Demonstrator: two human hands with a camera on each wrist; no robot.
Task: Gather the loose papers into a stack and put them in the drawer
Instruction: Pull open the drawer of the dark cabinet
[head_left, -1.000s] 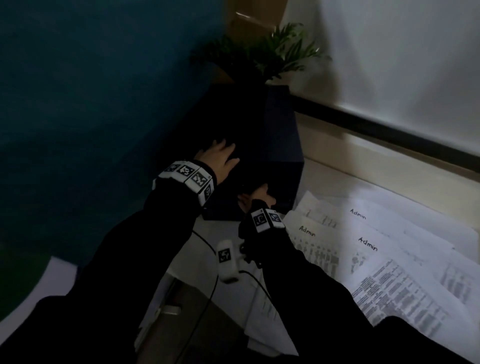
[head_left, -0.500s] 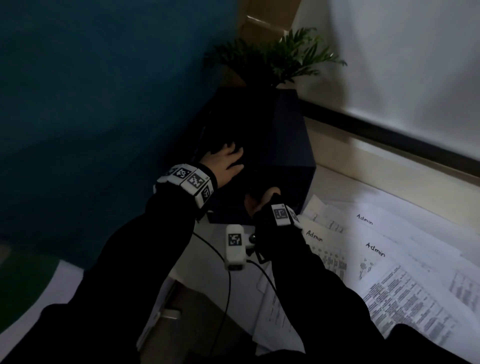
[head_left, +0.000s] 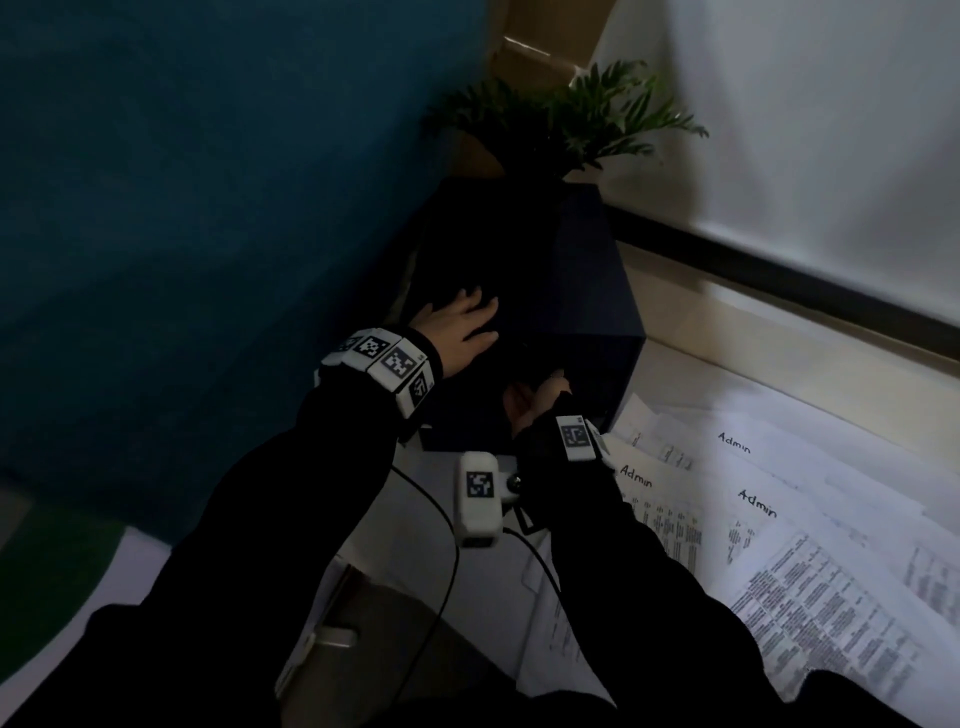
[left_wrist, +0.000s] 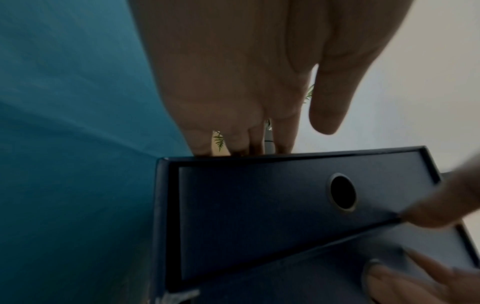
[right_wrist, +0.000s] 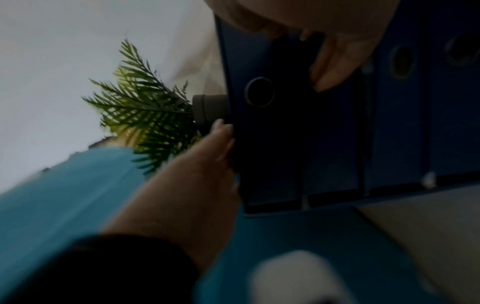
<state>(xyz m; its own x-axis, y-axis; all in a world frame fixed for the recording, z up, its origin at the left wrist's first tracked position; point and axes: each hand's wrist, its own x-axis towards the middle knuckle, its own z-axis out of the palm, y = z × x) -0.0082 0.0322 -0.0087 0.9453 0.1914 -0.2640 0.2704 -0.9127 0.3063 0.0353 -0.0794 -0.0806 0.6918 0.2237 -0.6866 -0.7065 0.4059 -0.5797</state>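
A teal wall fills the left of the head view, and a pale wall the right. Between them, on the white tabletop, stands a dark blue drawer box with round finger holes in its drawer fronts. The loose papers lie spread over the tabletop just right of the box, overlapping, several marked "Admin" by hand; none is in a drawer. A green fern-like plant in a dark pot rises behind the box. The left hand lies flat on top of the box, fingers straight and together, holding nothing. The right hand is at the box front; in the left wrist view its fingertips touch the lower edge of the top drawer front, which stands tilted out. Whether those fingers curl round the edge cannot be told.
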